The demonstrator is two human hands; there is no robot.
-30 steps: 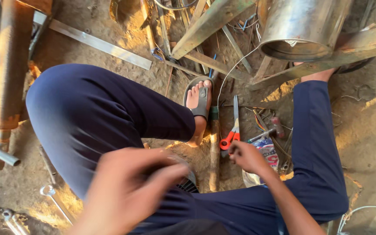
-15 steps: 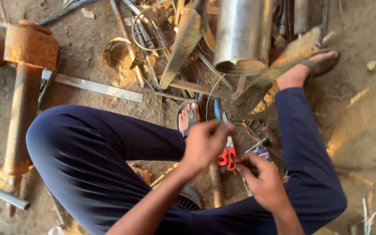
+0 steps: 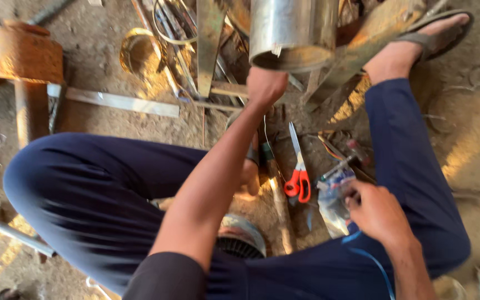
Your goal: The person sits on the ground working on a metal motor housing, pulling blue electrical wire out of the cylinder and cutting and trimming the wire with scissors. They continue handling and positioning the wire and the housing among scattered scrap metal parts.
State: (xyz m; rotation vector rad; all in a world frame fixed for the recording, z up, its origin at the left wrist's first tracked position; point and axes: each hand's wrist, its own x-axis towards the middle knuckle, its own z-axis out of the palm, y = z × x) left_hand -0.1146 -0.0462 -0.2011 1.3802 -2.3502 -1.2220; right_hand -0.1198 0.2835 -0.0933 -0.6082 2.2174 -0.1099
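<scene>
Scissors (image 3: pixel 298 173) taken as landmark: red handles toward me, blades pointing away, long axis running near to far, lying on dirt between the two legs (image 3: pixel 106 194).

Left hand (image 3: pixel 266 86) was reached far beyond the scissors' tips, just under the rim of the steel cylinder (image 3: pixel 293 30). Fingers were curled and seen from the back; I could not tell whether they were closed on anything or only touching the scrap there.

Right hand (image 3: pixel 378 214) was on the handle side of the scissors, near them and to their right. Its fingers were pinched together on a small clear packet (image 3: pixel 334 194) with crinkled, shiny plastic, contents not legible.

I judged the right hand to be much the nearer to the scissors, and it met the handle end first; the left would have had to come back along the blades.

Beside the scissors on their left lay a wooden-handled tool (image 3: pixel 278 194), roughly parallel to them. A flat metal bar (image 3: pixel 120 101) lay well left of the scissors, past the knee.
</scene>
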